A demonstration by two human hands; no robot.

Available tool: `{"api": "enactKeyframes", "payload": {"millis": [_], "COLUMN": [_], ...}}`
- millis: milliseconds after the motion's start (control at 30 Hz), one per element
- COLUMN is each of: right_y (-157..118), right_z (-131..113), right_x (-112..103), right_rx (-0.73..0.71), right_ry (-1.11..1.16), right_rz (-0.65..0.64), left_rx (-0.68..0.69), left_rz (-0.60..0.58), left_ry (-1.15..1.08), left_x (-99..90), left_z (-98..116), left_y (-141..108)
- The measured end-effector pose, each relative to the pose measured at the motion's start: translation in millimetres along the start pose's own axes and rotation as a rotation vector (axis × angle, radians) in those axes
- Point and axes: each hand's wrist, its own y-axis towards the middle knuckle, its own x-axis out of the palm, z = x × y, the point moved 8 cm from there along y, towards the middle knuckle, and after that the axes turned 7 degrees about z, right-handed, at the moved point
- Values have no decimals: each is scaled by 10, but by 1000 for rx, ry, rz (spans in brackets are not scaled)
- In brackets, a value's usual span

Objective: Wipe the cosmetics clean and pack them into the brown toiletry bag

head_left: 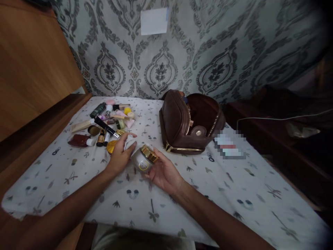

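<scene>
Tilted above the cloth, a clear cosmetic jar [142, 162] with a gold lid rests in the grip of my right hand [165, 173]. The fingers wrap its right side and underside. My left hand [121, 154] pinches a crumpled white wipe [129, 141] just left of the jar. Close behind the left hand lie a black-handled brush [105, 125], a round gold item [111, 146] and a small dark bottle [100, 138]. A brown zippered bag [174, 121] stands open beyond the right hand, with some contents partly visible inside.
Several cosmetics crowd the left, among them a dark red bottle [80, 140], a beige tube [82, 125] and a dark green bottle [98, 109]. A blurred-out flat item [230, 145] lies right of the bag. Patterned cloth [169, 211] covers the table; a wooden cabinet [33, 48] borders it left.
</scene>
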Motion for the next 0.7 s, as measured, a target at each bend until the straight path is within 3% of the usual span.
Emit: {"api": "enactKeyframes", "payload": {"millis": [133,200,367,567,700], "right_y": [14,30,41,41,47], "right_z": [-59,-97,-134,-126,-142], "right_x": [6,-20,-42,-48,-61], "right_rx": [-63,-100,-143,-132,-127], "right_ry": [-21,-5,26,31,5], "right_rz": [-2,25,44,45,30], "left_rx": [-209,-242,-93,-98,-35], "left_rz": [-122,-169,-229,-398,-428], "left_ry": [-211,-296,-228,-252,-182], "left_x": [152,211,202,253,239], "left_z": [-132,-139,-27,26,129], "left_y": [-96,-138,-142,-153,-146]}}
